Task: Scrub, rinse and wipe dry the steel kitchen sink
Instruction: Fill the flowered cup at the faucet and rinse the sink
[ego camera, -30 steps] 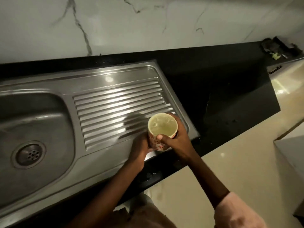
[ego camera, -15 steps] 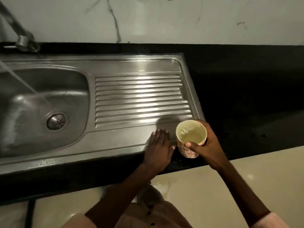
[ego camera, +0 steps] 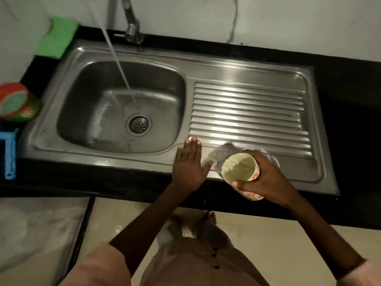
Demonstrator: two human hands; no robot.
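The steel sink (ego camera: 208,65) fills the middle of the head view, with a bowl on the left and a ribbed drainboard (ego camera: 249,112) on the right. Water runs from the tap (ego camera: 132,23) into the bowl near the drain (ego camera: 139,124). My left hand (ego camera: 188,164) lies flat, fingers straight, on the sink's front rim between bowl and drainboard. My right hand (ego camera: 266,178) grips a cream cup with red flowers (ego camera: 241,170), tilted over the front rim. A wet patch spreads on the steel beside the cup.
A green cloth (ego camera: 56,37) lies at the back left on the black counter (ego camera: 350,120). A red and green tub (ego camera: 16,102) and a blue tool (ego camera: 9,153) sit at the left edge. A marble wall rises behind.
The view has swung left, bringing the whole bowl, tap and left-side items into sight. My left hand slid left along the front rim. The cup is tilted more toward the steel.
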